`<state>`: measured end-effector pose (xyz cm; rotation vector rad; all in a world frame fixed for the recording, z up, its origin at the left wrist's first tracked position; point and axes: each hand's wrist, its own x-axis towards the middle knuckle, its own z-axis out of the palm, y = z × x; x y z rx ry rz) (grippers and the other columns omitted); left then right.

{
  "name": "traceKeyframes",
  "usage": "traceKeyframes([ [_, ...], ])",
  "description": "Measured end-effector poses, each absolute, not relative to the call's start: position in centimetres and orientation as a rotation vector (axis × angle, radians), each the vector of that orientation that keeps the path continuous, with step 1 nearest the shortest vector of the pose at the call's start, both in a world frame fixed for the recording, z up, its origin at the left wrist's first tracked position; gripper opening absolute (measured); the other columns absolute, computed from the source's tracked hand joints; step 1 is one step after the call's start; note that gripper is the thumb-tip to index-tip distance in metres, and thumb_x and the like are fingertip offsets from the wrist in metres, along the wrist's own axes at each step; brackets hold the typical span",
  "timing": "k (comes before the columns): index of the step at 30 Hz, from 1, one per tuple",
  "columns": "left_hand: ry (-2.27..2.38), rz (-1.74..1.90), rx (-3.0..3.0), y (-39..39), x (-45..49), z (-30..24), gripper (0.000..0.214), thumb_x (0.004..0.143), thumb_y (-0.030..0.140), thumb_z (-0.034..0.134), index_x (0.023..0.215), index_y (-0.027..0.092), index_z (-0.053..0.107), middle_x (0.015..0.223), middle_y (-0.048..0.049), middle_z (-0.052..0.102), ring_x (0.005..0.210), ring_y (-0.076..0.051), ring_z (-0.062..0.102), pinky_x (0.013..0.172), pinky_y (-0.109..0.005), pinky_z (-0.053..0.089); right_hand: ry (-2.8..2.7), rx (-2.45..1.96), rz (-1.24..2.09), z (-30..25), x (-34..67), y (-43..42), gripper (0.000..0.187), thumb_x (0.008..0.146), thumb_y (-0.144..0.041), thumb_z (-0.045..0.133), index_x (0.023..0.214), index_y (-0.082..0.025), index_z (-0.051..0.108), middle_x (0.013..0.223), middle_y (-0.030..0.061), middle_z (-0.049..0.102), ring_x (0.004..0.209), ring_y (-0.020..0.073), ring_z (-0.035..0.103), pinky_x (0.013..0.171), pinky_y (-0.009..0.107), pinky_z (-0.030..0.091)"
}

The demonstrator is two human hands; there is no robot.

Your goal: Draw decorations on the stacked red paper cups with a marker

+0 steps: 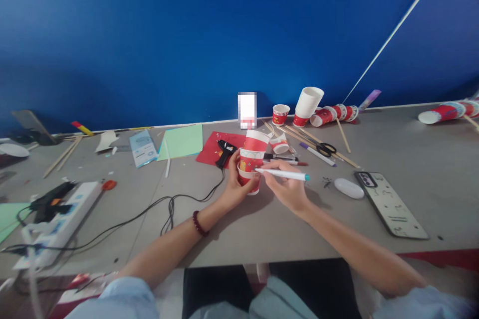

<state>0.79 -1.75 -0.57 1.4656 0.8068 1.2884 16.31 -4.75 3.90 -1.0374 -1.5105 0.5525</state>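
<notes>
My left hand [238, 179] is wrapped round a stack of red-and-white paper cups [255, 142], held slightly tilted above the grey table. In my right hand [286, 184] is a white marker [286, 174] with a teal end pointing right. Its tip is at the side of the cups; whether it touches cannot be made out. Behind my left hand, a black glue gun [225, 152] lies on red paper [209, 152]. Several dark pens [280, 157] lie just beyond my right hand, near a cut paper cup [279, 144].
Farther back stand a small paper cup [280, 114] and a cup stack [309, 104]. Black scissors [326, 149], a purple marker [318, 154], a white oval case [349, 188] and a phone [392, 204] are right. A black cable [142, 214] runs left to a power strip [71, 219].
</notes>
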Motion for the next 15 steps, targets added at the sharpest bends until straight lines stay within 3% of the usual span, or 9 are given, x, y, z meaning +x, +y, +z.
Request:
traceKeyframes([
  [9, 0.798, 1.274, 1.352, -1.57, 0.95, -0.99, 0.094, 0.070, 0.041, 0.079, 0.142, 0.029, 0.020, 0.140, -0.0151, 0.047, 0.119, -0.027, 0.058, 0.104, -0.048, 0.043, -1.345, -0.989, 0.712, 3.49, 16.62, -4.66, 0.011, 0.085, -0.033, 0.063, 0.084, -0.022, 0.063, 0.081, 0.0038, 0.070, 0.076, 0.0184, 0.068, 0.068, 0.032, 0.056],
  [15, 0.876, 1.247, 1.353, -1.43, 0.75, -1.09, 0.100, 0.067, 0.044, 0.080, 0.143, 0.028, 0.018, 0.142, -0.0166, 0.043, 0.121, -0.029, 0.056, 0.105, -0.050, 0.041, -1.392, -1.000, 0.670, 3.81, 16.39, -4.93, 0.009, 0.085, -0.030, 0.062, 0.083, -0.022, 0.063, 0.081, 0.0035, 0.070, 0.075, 0.0181, 0.068, 0.069, 0.032, 0.056],
])
